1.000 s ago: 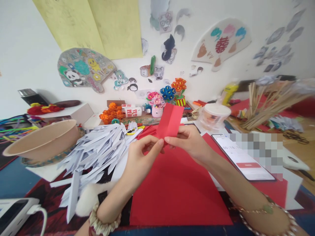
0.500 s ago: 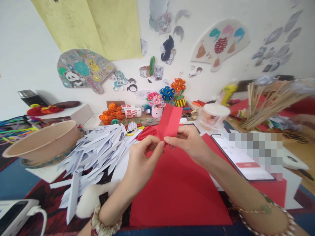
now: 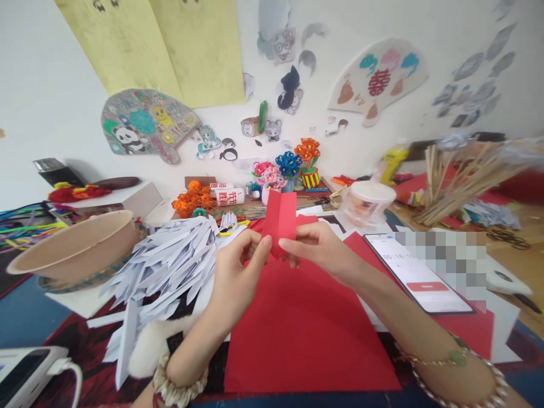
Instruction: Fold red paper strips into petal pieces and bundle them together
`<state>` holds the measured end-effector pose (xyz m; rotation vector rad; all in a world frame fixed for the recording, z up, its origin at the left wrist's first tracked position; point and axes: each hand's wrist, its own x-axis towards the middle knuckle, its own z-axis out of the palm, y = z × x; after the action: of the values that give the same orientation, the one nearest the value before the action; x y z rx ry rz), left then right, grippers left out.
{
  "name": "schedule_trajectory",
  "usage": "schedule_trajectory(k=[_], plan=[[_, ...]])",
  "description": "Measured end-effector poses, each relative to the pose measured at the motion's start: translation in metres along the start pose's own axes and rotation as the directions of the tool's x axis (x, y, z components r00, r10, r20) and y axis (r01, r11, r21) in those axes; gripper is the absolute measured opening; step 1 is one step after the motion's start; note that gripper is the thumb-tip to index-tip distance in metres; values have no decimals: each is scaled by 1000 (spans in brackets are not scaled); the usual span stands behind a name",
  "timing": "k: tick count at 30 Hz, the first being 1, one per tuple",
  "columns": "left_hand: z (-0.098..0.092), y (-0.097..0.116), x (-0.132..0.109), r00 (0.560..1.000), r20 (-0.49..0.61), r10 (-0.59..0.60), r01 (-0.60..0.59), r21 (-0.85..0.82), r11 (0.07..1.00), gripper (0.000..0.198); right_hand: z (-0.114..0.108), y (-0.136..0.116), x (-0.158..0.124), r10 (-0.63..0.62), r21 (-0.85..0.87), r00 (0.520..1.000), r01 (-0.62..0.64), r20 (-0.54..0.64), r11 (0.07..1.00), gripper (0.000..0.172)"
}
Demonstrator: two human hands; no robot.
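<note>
Between my two hands a folded strip of red paper (image 3: 283,218) stands upright, with a crease running down its length. My left hand (image 3: 240,263) pinches its lower left edge between thumb and fingers. On the other side, my right hand (image 3: 317,246) grips the lower right edge, thumb in front and fingers behind. Below them lies a large sheet of red paper (image 3: 306,340). Just behind my left hand, more folded red paper is partly hidden. A heap of folded white paper strips (image 3: 165,260) lies to the left of my left hand.
A phone (image 3: 419,272) with a timer on its screen lies at right on red and white sheets. At left are a beige basin (image 3: 76,243) and a white device with a cable (image 3: 34,374). Pipe-cleaner flowers (image 3: 289,164) and a tape tub (image 3: 368,198) stand along the back.
Both hands have shifted slightly left with the red paper strip. The strip, tilted to the right before, now stands more upright and lower in view.
</note>
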<state>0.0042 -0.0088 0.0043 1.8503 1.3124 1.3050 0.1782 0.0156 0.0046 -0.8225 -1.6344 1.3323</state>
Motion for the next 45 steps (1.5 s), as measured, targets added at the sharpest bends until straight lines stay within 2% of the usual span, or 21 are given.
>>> schedule_trajectory(k=[5, 8, 13, 15, 17, 20, 24, 28, 31, 34, 37, 40, 42, 45], plan=[[3, 0, 1, 999, 32, 22, -22, -4, 1000, 34, -1, -1, 1, -41, 8, 998, 42, -50, 999, 31], [2, 1, 1, 997, 67, 29, -29, 11, 1000, 32, -2, 1, 1, -16, -24, 998, 15, -59, 1000, 30], [-3, -1, 3, 999, -42, 13, -13, -1, 1000, 17, 0, 9, 2, 68, -67, 997, -65, 48, 996, 30], [-4, -3, 3, 999, -36, 8, -8, -7, 1000, 17, 1, 11, 2, 47, -68, 999, -45, 20, 997, 28], [-2, -3, 2, 1000, -1, -2, 2, -5, 1000, 19, 1, 11, 3, -2, -69, 998, -2, -59, 998, 30], [0, -4, 2, 999, 38, -1, -2, 71, 997, 20, 1, 9, 2, -55, -109, 989, 40, -136, 993, 34], [1, -5, 0, 993, -60, 103, -88, 217, 972, 13, 1, 9, 2, -80, -189, 992, 60, -98, 980, 31], [1, -5, -2, 953, -160, 256, -199, 305, 931, 6, 3, 8, 2, -96, -242, 990, 69, -100, 968, 30], [2, -6, -4, 906, -185, 381, -287, 392, 874, 5, 4, 8, 2, -79, -238, 993, 57, -86, 970, 32], [2, -8, -5, 840, -168, 516, -390, 475, 789, 10, 4, 9, 2, -72, -217, 995, 55, -72, 975, 33], [0, -12, -4, 773, -106, 626, -472, 564, 678, 15, 4, 11, 2, -67, -208, 995, 50, -74, 977, 33], [-1, -13, -3, 740, -48, 671, -514, 603, 610, 19, 2, 11, 2, -81, -243, 993, 59, -83, 968, 36], [0, -10, -3, 762, -78, 643, -508, 544, 668, 13, 2, 11, 2, -104, -284, 991, 75, -89, 956, 39], [0, -4, -2, 858, -156, 490, -416, 350, 839, 10, 3, 10, 1, -115, -297, 989, 84, -90, 951, 43]])
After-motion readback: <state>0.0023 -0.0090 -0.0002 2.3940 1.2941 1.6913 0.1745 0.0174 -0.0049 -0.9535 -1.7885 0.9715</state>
